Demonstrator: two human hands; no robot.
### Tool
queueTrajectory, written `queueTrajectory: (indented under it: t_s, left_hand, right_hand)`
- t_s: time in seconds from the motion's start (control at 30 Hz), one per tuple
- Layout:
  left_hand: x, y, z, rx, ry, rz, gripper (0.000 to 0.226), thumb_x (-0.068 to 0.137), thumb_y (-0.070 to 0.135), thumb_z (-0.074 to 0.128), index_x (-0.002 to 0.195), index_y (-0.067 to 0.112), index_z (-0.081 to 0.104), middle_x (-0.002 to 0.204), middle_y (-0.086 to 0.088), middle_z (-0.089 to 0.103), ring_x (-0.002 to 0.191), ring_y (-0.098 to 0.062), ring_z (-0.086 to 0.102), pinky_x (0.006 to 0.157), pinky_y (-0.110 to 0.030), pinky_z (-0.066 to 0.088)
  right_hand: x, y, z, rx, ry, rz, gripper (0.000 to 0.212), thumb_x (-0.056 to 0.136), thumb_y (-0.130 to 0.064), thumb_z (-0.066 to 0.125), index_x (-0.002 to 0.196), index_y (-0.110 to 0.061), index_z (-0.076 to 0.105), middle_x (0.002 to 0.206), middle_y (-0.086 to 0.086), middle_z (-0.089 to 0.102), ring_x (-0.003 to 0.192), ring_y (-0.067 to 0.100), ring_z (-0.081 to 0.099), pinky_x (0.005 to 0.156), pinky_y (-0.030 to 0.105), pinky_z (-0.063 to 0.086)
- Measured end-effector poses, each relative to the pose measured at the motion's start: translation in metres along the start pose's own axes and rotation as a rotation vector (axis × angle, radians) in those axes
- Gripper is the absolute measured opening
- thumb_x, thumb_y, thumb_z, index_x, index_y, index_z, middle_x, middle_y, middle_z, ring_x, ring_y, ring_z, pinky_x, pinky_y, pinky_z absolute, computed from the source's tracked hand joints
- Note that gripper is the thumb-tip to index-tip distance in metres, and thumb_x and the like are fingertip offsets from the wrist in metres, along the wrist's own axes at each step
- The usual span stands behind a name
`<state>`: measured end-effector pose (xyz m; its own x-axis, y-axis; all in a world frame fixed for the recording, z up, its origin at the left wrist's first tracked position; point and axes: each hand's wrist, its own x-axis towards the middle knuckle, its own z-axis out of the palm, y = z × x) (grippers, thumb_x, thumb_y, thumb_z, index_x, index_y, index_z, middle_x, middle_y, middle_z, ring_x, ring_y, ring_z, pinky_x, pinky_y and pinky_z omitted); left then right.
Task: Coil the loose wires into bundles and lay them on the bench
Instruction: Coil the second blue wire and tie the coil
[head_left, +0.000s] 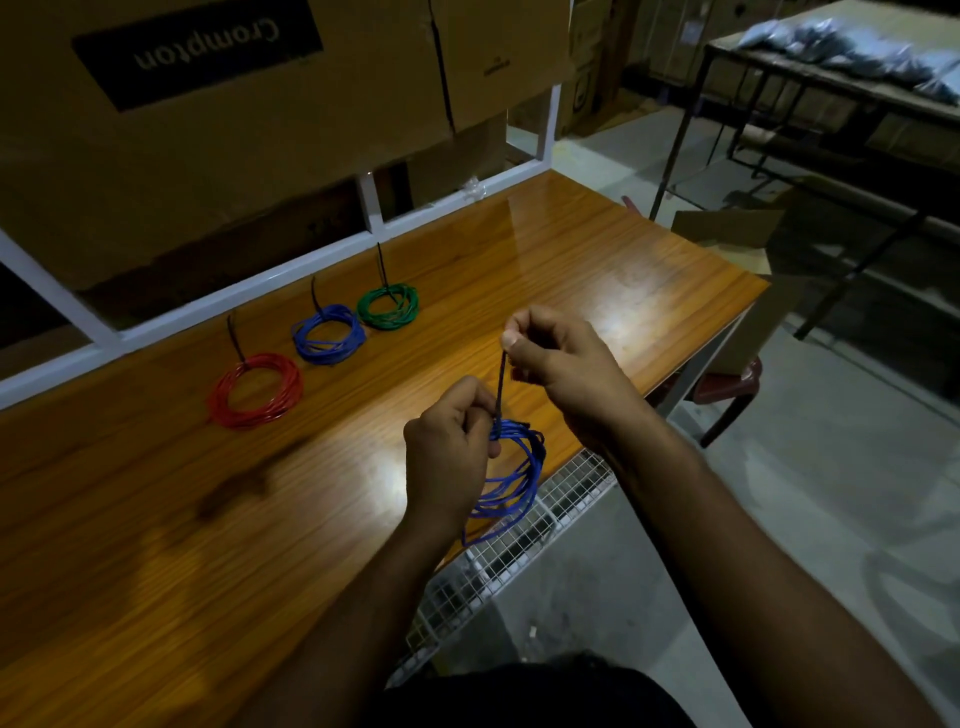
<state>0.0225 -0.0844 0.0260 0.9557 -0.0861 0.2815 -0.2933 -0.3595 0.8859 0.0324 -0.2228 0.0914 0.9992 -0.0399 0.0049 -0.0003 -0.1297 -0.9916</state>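
Nearest, a blue wire coil (511, 480) is held above the near edge of the bench (322, 499), hanging partly over a white wire-mesh panel (524, 551) fixed below that edge. The top of the coil is gripped by the left hand (449, 447), whose fingers are curled round the gathered strands. A dark cable tie (501, 384) is seen rising straight from that gathered point, and its upper end is pinched between thumb and fingers of the right hand (558, 356), so both grips are closed on something: the left on the coil, the right on the tie. Farther back on the glossy wooden top, three finished bundles are laid in a slanting row, well apart from the hands: a red bundle (255, 391) to the left, a blue bundle (328, 334) beside it, and a green bundle (388, 306) farthest along. Each is bound by a dark tie whose tail stands up. Behind them a white frame rail (291, 275) is seen along the back edge, and large cardboard boxes (223, 119) are stacked beyond it. At far right a dark metal table (831, 93) is loaded with pale plastic bags.
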Motion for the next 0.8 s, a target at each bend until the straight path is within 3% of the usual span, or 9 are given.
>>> queueTrajectory:
  t_s: [0.07,0.13,0.27,0.4,0.5,0.57,0.67,0.73,0.8]
  left_hand:
    - [0.002,0.002,-0.001,0.049,0.038,-0.014,0.025,0.095,0.000,0.049,0.086,0.016,0.064,0.063,0.004,0.062,0.055,-0.007,0.063,0.048,-0.021,0.046]
    - [0.006,-0.001,-0.003,0.098,0.075,-0.007,0.022,0.095,0.003,0.049,0.085,0.015,0.064,0.064,0.002,0.064,0.056,-0.007,0.062,0.048,-0.012,0.039]
    - [0.011,-0.012,-0.002,0.160,0.092,-0.039,0.019,0.091,0.002,0.053,0.080,0.015,0.062,0.058,-0.001,0.058,0.055,-0.015,0.056,0.047,-0.030,0.037]
    - [0.006,-0.011,-0.003,0.187,0.111,0.005,0.017,0.090,0.001,0.052,0.081,0.009,0.063,0.057,0.008,0.053,0.057,-0.001,0.052,0.045,-0.015,0.031]
    - [0.013,-0.014,-0.010,0.152,0.134,-0.027,0.019,0.095,0.014,0.048,0.084,0.012,0.063,0.061,0.001,0.059,0.058,-0.011,0.056,0.045,-0.020,0.033]
    - [0.021,-0.023,-0.017,0.097,0.106,-0.137,0.019,0.097,0.010,0.047,0.089,0.016,0.062,0.062,-0.001,0.062,0.052,-0.006,0.058,0.043,-0.013,0.033]
    - [0.028,-0.032,-0.029,-0.035,0.024,-0.315,0.016,0.102,0.012,0.043,0.101,0.019,0.057,0.063,-0.003,0.062,0.042,-0.005,0.054,0.041,-0.018,0.036]
    - [0.034,-0.033,-0.037,-0.265,-0.004,-0.450,0.014,0.105,0.017,0.040,0.108,0.016,0.054,0.067,-0.010,0.057,0.038,-0.006,0.049,0.037,-0.020,0.033]
    - [0.042,-0.033,-0.044,-0.446,-0.028,-0.553,0.017,0.107,0.021,0.038,0.113,0.012,0.050,0.068,-0.013,0.053,0.037,-0.007,0.046,0.036,-0.019,0.030]
  right_hand:
    - [-0.004,-0.001,0.003,0.067,-0.091,-0.029,0.012,0.101,-0.010,0.053,0.090,-0.013,0.055,0.090,0.004,0.055,0.086,0.025,0.062,0.082,0.042,0.056]
    - [-0.009,-0.001,0.009,0.077,-0.090,-0.052,0.009,0.102,-0.009,0.052,0.092,-0.008,0.054,0.088,0.007,0.055,0.083,0.032,0.063,0.078,0.048,0.056]
    - [-0.016,0.002,0.025,0.073,-0.045,0.002,0.016,0.100,-0.002,0.050,0.085,-0.006,0.054,0.068,0.008,0.057,0.064,0.018,0.062,0.063,0.034,0.056]
    - [-0.012,-0.001,0.031,0.213,-0.067,0.120,0.022,0.101,0.002,0.047,0.080,-0.005,0.052,0.054,0.003,0.057,0.052,0.012,0.057,0.052,0.021,0.049]
    - [-0.003,-0.005,0.032,0.361,-0.104,0.153,0.018,0.100,0.000,0.049,0.084,-0.004,0.055,0.063,0.010,0.059,0.064,0.025,0.060,0.054,0.021,0.050]
    - [0.005,-0.002,0.030,0.425,-0.110,0.168,0.012,0.100,-0.006,0.053,0.090,-0.004,0.059,0.080,0.019,0.060,0.084,0.030,0.068,0.066,0.026,0.057]
    - [0.019,0.013,0.024,0.006,-0.120,0.106,0.025,0.101,-0.035,0.054,0.110,-0.013,0.063,0.110,0.007,0.069,0.106,0.019,0.067,0.087,0.031,0.053]
    - [0.021,0.029,0.027,-0.297,-0.204,0.090,0.036,0.100,-0.051,0.050,0.120,-0.022,0.060,0.112,-0.005,0.065,0.104,0.014,0.062,0.087,0.032,0.050]
    - [0.018,0.043,0.037,-0.285,-0.261,0.202,0.042,0.100,-0.052,0.047,0.127,-0.021,0.057,0.114,0.001,0.065,0.100,0.019,0.066,0.082,0.037,0.052]
